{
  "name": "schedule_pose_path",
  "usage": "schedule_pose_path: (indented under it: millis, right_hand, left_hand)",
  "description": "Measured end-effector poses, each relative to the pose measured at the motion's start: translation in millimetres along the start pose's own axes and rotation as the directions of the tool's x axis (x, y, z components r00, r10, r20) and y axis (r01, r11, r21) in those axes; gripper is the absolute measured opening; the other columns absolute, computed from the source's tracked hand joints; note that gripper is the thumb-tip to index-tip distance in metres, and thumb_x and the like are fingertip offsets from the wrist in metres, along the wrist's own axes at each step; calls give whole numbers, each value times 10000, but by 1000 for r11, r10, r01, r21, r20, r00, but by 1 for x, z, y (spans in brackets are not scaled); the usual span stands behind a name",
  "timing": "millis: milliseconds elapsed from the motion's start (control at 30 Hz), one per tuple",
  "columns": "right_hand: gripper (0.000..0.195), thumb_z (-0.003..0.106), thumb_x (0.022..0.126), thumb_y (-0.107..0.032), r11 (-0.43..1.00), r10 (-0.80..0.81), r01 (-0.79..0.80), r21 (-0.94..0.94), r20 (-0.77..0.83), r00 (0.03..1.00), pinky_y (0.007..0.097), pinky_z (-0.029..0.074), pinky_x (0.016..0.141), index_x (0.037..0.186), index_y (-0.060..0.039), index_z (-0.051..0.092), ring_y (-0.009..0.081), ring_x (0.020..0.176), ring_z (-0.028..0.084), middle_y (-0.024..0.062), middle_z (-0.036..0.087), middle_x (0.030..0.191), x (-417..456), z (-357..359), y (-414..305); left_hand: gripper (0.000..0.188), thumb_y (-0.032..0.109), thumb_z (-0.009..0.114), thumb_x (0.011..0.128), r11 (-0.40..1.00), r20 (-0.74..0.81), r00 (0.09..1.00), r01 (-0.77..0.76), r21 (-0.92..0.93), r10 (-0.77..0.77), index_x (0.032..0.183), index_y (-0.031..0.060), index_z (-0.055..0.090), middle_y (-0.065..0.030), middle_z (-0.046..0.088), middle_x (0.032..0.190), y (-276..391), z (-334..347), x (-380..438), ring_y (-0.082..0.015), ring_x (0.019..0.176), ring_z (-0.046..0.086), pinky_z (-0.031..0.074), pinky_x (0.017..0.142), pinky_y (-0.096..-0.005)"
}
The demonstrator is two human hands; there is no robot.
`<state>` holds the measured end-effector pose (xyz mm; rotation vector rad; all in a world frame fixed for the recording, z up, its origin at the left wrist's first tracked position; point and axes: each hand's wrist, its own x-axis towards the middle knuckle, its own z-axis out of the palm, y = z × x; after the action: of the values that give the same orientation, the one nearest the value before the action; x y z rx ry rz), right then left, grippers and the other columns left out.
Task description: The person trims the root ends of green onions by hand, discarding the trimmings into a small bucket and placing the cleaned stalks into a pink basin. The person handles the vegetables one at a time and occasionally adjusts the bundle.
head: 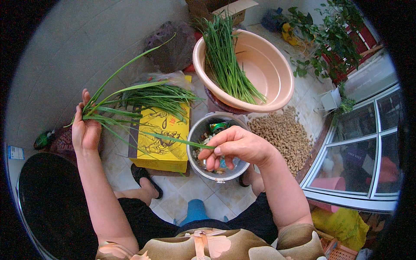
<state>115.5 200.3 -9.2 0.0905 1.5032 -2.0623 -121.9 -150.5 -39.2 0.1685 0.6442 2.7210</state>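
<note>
My left hand, raised at the left, grips a small fan of garlic chives by one end. Their long green leaves spread to the right over a yellow printed cardboard box. Between thumb and fingers, my right hand pinches the end of one leaf, stretched out from that bunch. Below this hand stands a clear plastic bin holding scraps and a green can. A heap of chives lies on top of the box. More chives rest inside a peach plastic basin.
Unshelled peanuts are spread on the tiled floor right of the bin. A glass-paned window frame and potted plants line the right side. A round black surface stands at lower left. Plastic bags sit behind the box.
</note>
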Motion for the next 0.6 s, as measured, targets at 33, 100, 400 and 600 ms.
schedule_pose_path:
  millis: [33,100,400,600]
  right_hand:
    - [279,518,832,-99,1000,4,-4,-10,6,1000,178,467,502,1036,46,642,88,707,637,86,692,845,0,0,1]
    - [290,495,834,-96,999,10,-9,-32,22,1000,184,472,501,1057,22,640,67,698,623,76,692,857,2,-1,2]
    - [289,507,865,-129,993,24,-27,-113,-24,999,184,462,503,1070,32,631,85,724,634,73,690,870,1,-2,2]
    - [247,474,861,-138,973,17,-65,-222,-211,977,227,483,538,935,4,663,94,652,610,41,654,738,6,1,6]
  left_hand:
    - [271,151,301,998,999,-47,999,-19,29,20,1125,-22,466,-154,461,1328,0,0,1,-257,1193,490,451,979,-403]
    - [263,156,295,1000,994,-137,988,-55,91,68,1096,-14,471,-156,459,1329,-2,6,1,-257,1187,496,451,977,-403]
    - [259,168,295,1001,995,-140,987,-62,82,73,999,-5,488,-153,458,1329,-6,12,-3,-264,1168,510,487,920,-400]
    - [257,175,299,1001,993,-109,992,-56,99,66,985,8,493,-135,472,1322,-7,13,-4,-240,1174,507,502,900,-389]
